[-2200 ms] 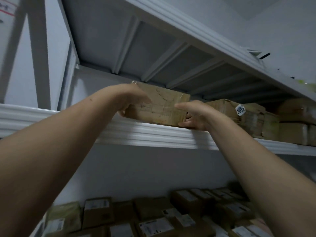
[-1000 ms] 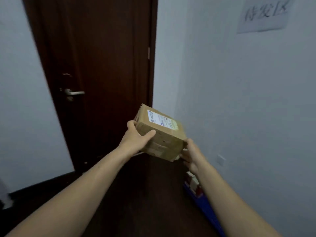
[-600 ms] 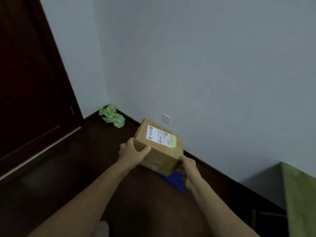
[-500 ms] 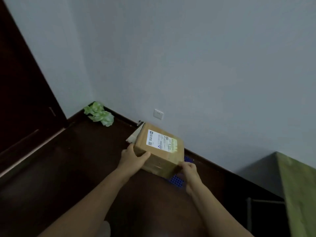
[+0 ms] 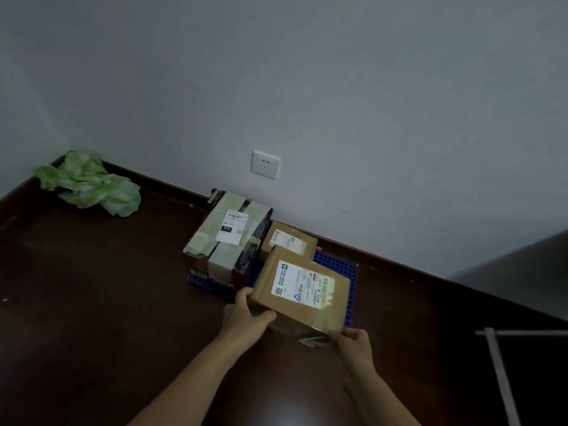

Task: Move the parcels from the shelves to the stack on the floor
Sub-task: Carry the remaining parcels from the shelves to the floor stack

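Grey wall [image 5: 307, 87], white socket [image 5: 265, 164]; dark floor [image 5: 92, 302]; green bag [image 5: 92, 186] in corner; dim light.

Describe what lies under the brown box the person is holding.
A blue grid mat shows past the right and far edges of the held box. The stretch directly beneath is covered by the box, so whether it rests on the mat cannot be told.

Brown parcel [image 5: 299, 295], white label [image 5: 302, 285]; blue gridded mat [image 5: 339, 267]
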